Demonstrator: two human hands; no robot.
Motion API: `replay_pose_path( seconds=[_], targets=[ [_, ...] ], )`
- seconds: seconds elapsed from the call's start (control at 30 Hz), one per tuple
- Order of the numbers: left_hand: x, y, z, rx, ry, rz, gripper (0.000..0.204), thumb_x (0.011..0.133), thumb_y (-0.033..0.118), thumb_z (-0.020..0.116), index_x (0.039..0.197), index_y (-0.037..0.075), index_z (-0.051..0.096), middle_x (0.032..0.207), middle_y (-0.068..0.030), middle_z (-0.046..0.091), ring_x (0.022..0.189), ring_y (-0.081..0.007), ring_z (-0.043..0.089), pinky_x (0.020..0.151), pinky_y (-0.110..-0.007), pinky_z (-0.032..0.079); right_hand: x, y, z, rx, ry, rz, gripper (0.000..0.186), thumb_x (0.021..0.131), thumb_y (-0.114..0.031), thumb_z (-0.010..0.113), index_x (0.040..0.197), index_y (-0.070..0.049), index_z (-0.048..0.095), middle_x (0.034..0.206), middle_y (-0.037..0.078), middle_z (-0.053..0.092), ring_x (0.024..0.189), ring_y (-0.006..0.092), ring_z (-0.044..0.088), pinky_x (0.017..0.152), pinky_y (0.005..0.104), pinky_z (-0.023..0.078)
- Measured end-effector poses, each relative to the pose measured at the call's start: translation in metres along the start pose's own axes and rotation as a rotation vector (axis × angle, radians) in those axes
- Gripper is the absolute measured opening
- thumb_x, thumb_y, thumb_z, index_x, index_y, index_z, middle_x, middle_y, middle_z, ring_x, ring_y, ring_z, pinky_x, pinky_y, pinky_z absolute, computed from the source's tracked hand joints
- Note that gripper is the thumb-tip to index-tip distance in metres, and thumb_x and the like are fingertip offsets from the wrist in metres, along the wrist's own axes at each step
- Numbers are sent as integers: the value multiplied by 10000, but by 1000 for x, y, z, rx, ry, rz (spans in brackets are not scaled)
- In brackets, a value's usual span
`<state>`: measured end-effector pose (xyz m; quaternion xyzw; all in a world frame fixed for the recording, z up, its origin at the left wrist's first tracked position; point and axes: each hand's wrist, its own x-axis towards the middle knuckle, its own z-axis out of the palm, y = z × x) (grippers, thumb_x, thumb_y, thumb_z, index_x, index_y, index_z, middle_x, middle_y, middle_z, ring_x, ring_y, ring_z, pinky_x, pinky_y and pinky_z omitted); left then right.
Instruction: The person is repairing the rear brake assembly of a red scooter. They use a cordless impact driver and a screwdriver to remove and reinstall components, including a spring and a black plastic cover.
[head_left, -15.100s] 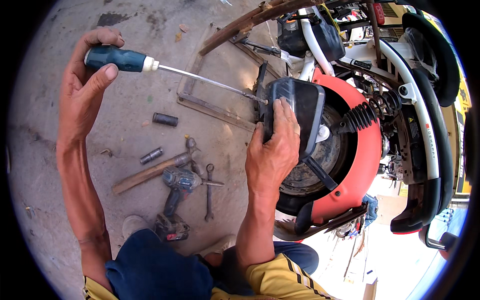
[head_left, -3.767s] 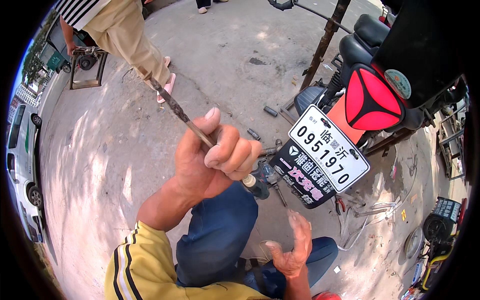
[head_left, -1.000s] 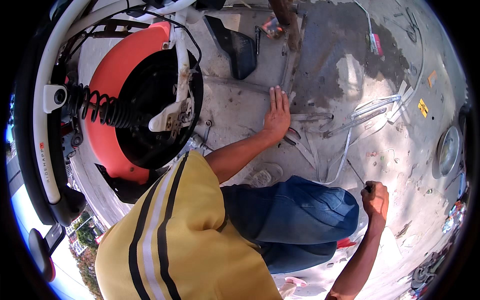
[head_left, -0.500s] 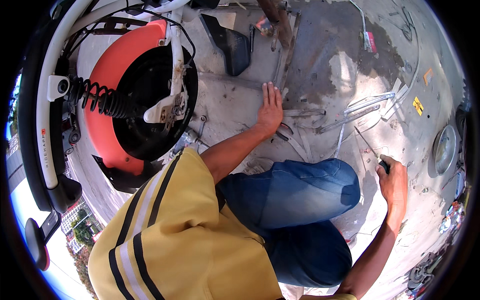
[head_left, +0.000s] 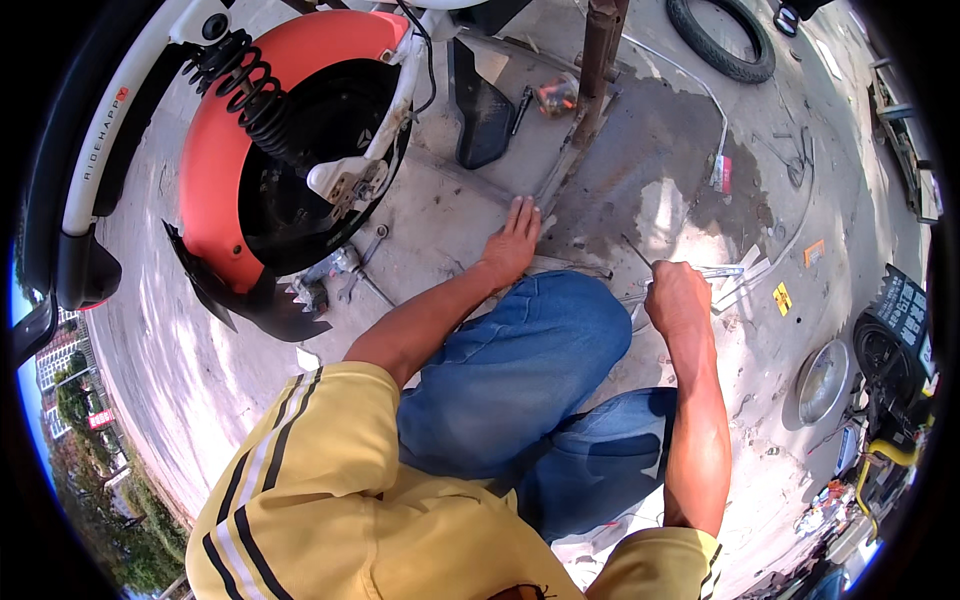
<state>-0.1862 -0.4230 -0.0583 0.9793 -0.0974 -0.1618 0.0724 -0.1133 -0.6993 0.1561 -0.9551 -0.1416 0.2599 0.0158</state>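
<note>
My left hand [head_left: 512, 240] rests palm down with fingers stretched out, at the corner of a flat metal frame [head_left: 562, 168] on the ground; whether it presses on the frame or the floor beside it I cannot tell. My right hand [head_left: 680, 298] is closed round the handle of a screwdriver, whose thin dark shaft [head_left: 637, 251] points away and to the left. Its handle is hidden in my fist. Metal strips [head_left: 735, 285] lie on the ground just past that hand. A brown upright post [head_left: 602, 50] rises from the frame.
A scooter's red fender [head_left: 215, 170] and coil shock absorber [head_left: 255, 105] stand at the left. A black plastic panel [head_left: 480, 110] and a wrench [head_left: 374, 245] lie nearby. Farther off are a tyre [head_left: 735, 65], a metal bowl [head_left: 822, 382] and a yellow card [head_left: 781, 298].
My right hand has moved inward and forward with the screwdriver, toward the metal strips. My left hand stays flat by the frame. The view has shifted, bringing the tyre in.
</note>
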Motion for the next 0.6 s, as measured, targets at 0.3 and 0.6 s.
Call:
replay_pose_path(
  seconds=[0.3, 0.6],
  targets=[
    [-45, -30, -51, -283, -149, -102, 564, 945, 152, 692, 1469, 35, 519, 1502, -230, 528, 1359, -406, 555, 1103, -494, 487, 11, -13, -9, -86, 12, -93, 171, 864, -39, 655, 932, -48, 813, 986, 203, 784, 979, 393, 766, 869, 470, 608],
    [-138, -61, -125, -278, -492, -428, 507, 987, 236, 676, 1442, 47, 557, 1349, -239, 657, 1299, -420, 608, 1094, -500, 493, 28, 3, -2, -122, 41, -223, 158, 828, -92, 734, 969, -57, 796, 964, 193, 788, 951, 375, 776, 825, 456, 623]
  ],
)
